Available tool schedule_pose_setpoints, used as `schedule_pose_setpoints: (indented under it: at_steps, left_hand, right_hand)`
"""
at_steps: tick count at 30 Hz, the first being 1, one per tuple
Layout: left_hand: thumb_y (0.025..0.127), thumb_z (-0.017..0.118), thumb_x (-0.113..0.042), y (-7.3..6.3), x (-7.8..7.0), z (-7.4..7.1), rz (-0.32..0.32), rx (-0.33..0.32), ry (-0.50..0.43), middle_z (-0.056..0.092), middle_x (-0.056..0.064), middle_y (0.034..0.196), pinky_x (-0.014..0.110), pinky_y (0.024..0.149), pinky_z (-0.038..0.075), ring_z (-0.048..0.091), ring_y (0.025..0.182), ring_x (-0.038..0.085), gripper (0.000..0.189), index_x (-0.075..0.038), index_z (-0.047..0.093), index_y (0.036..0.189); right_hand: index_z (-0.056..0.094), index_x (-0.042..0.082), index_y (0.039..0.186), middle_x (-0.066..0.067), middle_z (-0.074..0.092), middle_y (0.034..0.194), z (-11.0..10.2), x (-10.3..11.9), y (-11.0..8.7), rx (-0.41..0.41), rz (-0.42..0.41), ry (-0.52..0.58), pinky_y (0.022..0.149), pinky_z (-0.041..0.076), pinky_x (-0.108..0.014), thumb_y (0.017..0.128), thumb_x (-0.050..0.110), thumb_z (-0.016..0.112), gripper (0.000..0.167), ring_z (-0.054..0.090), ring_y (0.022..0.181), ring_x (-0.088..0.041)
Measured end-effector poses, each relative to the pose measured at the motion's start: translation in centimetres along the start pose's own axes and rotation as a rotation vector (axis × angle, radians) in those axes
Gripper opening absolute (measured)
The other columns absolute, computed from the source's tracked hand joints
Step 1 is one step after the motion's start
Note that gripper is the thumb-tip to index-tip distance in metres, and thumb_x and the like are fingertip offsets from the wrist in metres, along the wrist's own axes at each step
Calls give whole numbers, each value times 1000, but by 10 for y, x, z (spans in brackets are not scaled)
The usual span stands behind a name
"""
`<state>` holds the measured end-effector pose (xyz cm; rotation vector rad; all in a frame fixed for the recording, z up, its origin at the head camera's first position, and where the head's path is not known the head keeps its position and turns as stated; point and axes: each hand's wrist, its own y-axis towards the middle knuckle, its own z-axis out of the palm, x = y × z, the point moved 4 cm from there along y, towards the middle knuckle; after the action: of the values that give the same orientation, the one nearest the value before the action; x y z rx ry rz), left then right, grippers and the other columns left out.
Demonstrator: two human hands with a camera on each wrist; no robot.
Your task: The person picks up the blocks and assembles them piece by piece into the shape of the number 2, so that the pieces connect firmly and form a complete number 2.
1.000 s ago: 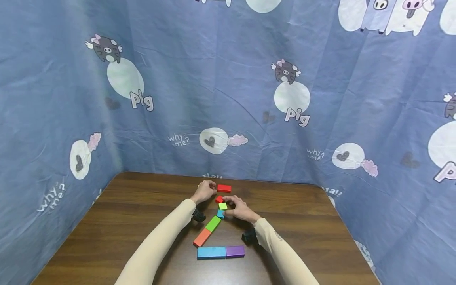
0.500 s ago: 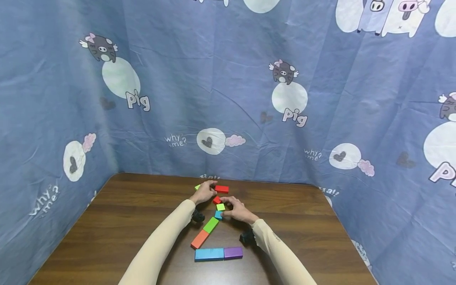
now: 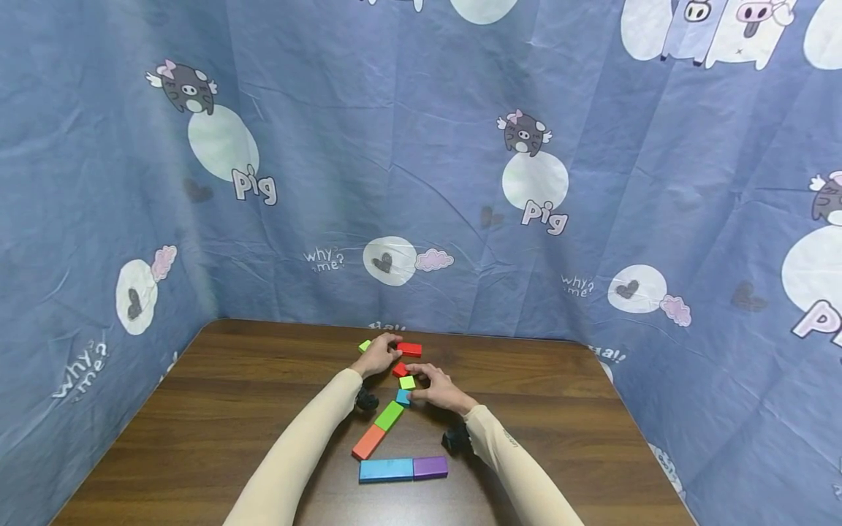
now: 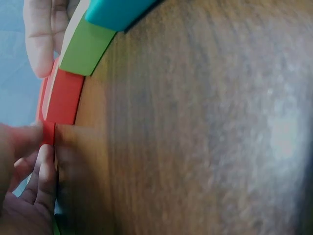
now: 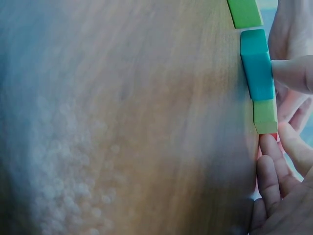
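Note:
My left hand [image 3: 378, 356] is at the left end of a long red block [image 3: 411, 350], its thumb and fingers gripping that end in the left wrist view. Nearer me, a short row runs from a small red block [image 3: 400, 370] through a lime block [image 3: 407, 383] to a teal block [image 5: 257, 63]. My right hand [image 3: 442, 388] spans this row with curved fingers. Its thumb [image 5: 296, 74] touches the teal block; its fingertips lie by the small red one. Part of the small red block is hidden behind the lime one in the right wrist view.
A green block [image 3: 389, 416] and an orange block [image 3: 368, 442] continue the line diagonally towards me. Closer still, a blue block [image 3: 386, 470] adjoins a purple block [image 3: 430, 467]. Another lime block [image 3: 365, 345] lies left of my left hand. A blue curtain [image 3: 447, 183] hangs behind the table [image 3: 559, 409].
My left hand has shifted slightly right against the long red block, and the lime block on its left has come into view. The right hand keeps its place at the row. The head view has turned slightly.

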<state>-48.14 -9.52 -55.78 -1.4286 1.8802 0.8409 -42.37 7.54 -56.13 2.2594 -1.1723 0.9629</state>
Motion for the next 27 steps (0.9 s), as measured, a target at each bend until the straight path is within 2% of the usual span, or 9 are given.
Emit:
schedule_pose_setpoints:
  at_steps: [7,15,21,27]
  left_hand:
    - [93,61,-7,2,0,3,-13,-16,45,57,17,126,40,87,47,57,94,22,32,0,60,124]
    - [94,60,-6,-2,-3,4,-1,-19,74,58,17,124,45,92,46,58,108,29,29,0,61,122]
    - [94,59,-4,-5,-5,6,13,-42,84,59,18,120,45,92,46,58,106,29,29,2,60,122]
    - [93,59,-2,-7,-6,4,34,-55,92,59,19,118,46,95,45,57,111,33,28,4,61,120]
  right_hand:
    - [54,17,134,-4,58,122,1,-3,1,8,5,-9,94,31,-46,81,26,73,57,49,111,-22]
    - [54,18,134,-3,58,123,1,-7,3,7,9,-11,95,29,-48,81,27,73,57,49,112,-21]
    - [54,16,134,-6,57,124,1,-5,1,6,7,3,95,28,-51,81,26,72,57,48,113,-24]
    - [53,16,134,-6,56,125,1,-4,0,7,-4,-1,95,29,-51,81,27,72,58,48,113,-24]
